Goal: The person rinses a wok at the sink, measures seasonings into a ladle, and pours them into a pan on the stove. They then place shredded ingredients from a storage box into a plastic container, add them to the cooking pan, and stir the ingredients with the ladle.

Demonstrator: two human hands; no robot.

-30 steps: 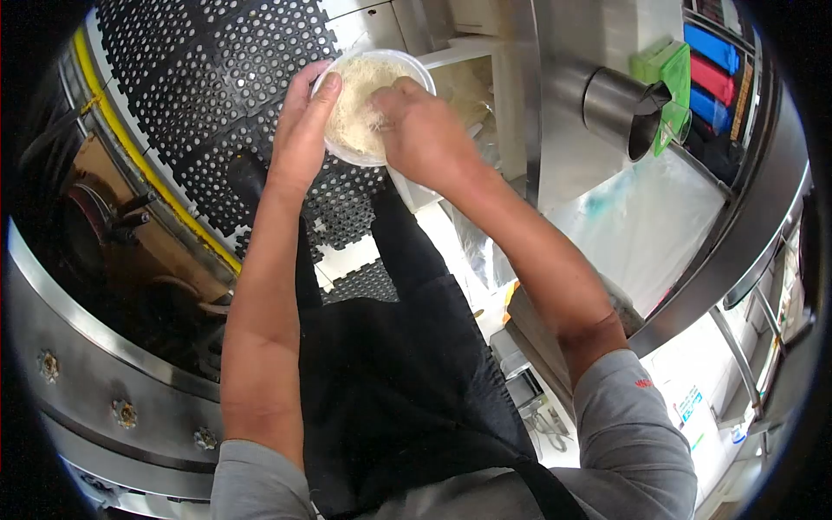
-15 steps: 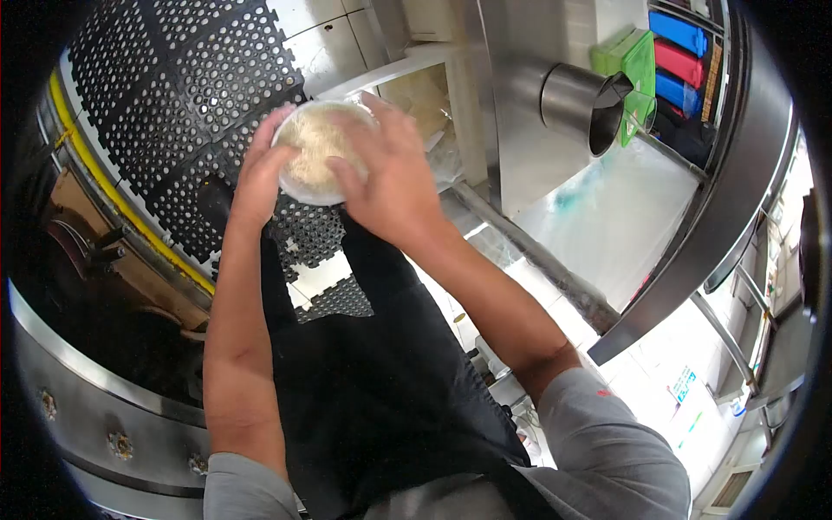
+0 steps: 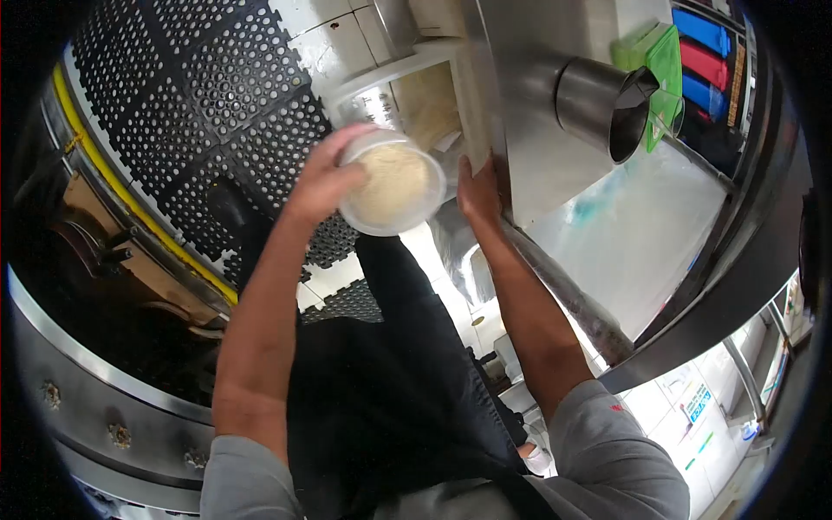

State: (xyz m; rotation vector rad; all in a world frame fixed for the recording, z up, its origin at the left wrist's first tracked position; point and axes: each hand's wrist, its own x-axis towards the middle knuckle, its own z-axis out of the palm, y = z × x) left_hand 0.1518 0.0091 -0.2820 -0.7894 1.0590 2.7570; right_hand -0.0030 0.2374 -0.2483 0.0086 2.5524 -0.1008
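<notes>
A round translucent plastic tub is tilted toward me in my left hand. Pale, fine-grained dry food fills much of it; its exact kind I cannot make out. My left thumb lies over the near rim, and the other fingers are around the outer side. My right hand is away from the tub, at the edge of a white-framed bin beside the steel counter. Its thumb and fingers look apart, with nothing seen between them; some fingertips are hidden against the edge.
To the right, a steel cylinder lies on the metal counter, near a green plastic container. Perforated black mats cover the floor. A yellow pipe runs along the cooking equipment at left.
My right hand has left the tub and moved right to the edge of the bin. The tub has shifted right and slightly down in my left hand.
</notes>
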